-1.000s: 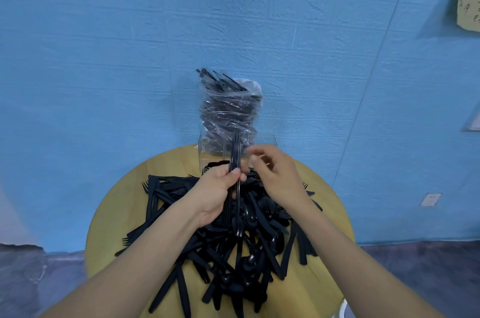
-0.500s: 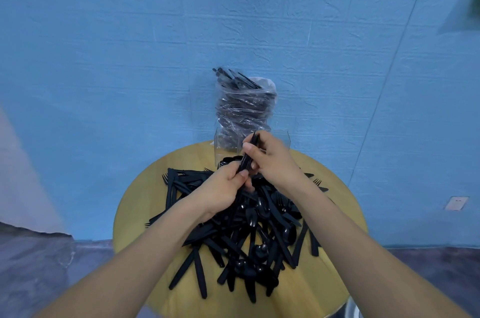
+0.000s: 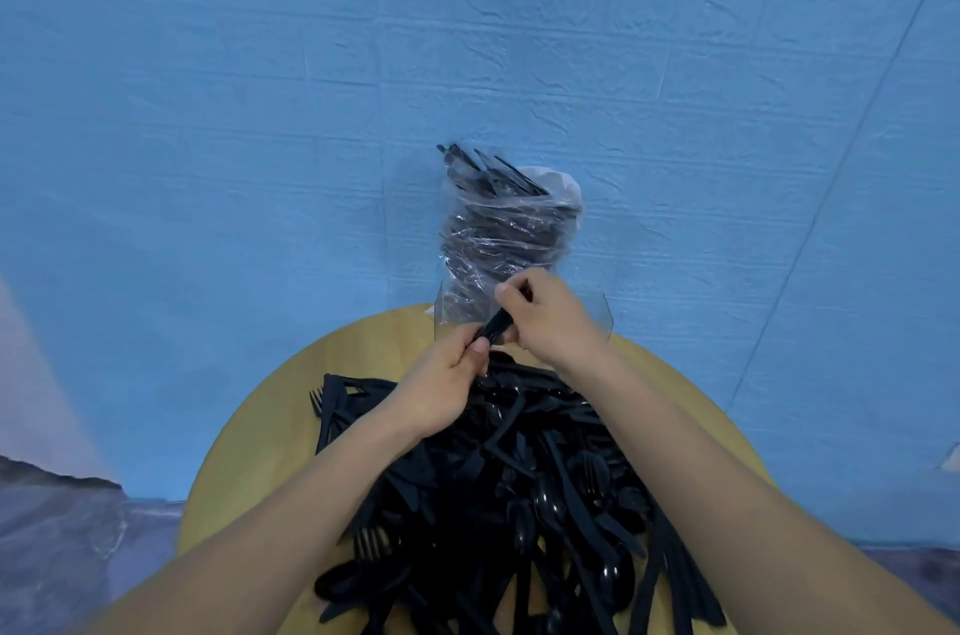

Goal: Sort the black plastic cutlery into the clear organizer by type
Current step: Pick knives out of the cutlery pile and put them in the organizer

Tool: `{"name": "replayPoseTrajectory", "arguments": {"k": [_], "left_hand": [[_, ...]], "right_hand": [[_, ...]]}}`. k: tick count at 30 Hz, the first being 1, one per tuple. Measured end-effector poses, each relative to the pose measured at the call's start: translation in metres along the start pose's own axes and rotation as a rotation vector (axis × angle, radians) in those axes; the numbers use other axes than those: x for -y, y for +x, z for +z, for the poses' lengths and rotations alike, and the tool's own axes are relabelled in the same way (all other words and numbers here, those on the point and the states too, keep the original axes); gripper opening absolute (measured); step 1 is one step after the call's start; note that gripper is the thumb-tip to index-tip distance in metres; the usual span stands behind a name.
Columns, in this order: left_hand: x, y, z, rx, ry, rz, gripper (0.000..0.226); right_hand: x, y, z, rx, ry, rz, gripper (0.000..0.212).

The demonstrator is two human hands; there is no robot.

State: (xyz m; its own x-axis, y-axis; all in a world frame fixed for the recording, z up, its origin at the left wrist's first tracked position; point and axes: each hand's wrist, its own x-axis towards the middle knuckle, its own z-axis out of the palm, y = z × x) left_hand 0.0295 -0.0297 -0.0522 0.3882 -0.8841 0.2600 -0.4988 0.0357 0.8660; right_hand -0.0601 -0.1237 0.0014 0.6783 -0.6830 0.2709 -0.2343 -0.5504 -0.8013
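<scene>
- Right hand (image 3: 550,317): thumb and fingers curled round the upper part of a small bundle of black cutlery pieces (image 3: 497,322), held slanted just in front of the clear organizer (image 3: 602,317).
- Left hand (image 3: 441,390): thumb and forefinger pinch the lower end of the same bundle; the other fingers are curled under. The two hands nearly touch.
- Which type of piece the bundle holds cannot be told; the ends are hidden by the fingers.
- Organizer stands at the far edge of the round wooden table (image 3: 270,426), against the blue wall (image 3: 260,115).
- A crinkled clear plastic bag (image 3: 498,229) stuffed with black cutlery rises from the organizer, handles poking out of its top.
- Between the forearms and under them: a loose heap of black cutlery (image 3: 519,489); forks, spoons and knives mixed, covering most of the tabletop.
</scene>
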Motion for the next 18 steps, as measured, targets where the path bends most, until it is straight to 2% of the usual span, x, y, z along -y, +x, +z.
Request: {"name": "replayPoseTrajectory", "arguments": {"k": [5,7,12,15,18], "left_hand": [[0.003,0.056,-0.009,-0.059,0.082,0.026,0.015],[0.006,0.073,-0.016,-0.098,0.14,0.024,0.023],[0.046,0.089,-0.037,-0.341,0.331,-0.023,0.031],[0.068,0.084,-0.037,-0.241,0.457,-0.004,0.027],[0.076,0.078,-0.033,-0.173,0.53,0.039,0.027]], "right_hand": [[-0.008,0.053,-0.004,-0.159,-0.125,-0.032,0.011],[-0.013,0.073,-0.008,-0.213,-0.143,-0.05,0.007],[-0.037,0.106,-0.017,-0.418,-0.138,-0.066,0.008],[-0.051,0.116,-0.004,-0.478,-0.171,-0.091,0.008],[-0.059,0.12,0.023,-0.453,-0.231,-0.103,0.008]]}}
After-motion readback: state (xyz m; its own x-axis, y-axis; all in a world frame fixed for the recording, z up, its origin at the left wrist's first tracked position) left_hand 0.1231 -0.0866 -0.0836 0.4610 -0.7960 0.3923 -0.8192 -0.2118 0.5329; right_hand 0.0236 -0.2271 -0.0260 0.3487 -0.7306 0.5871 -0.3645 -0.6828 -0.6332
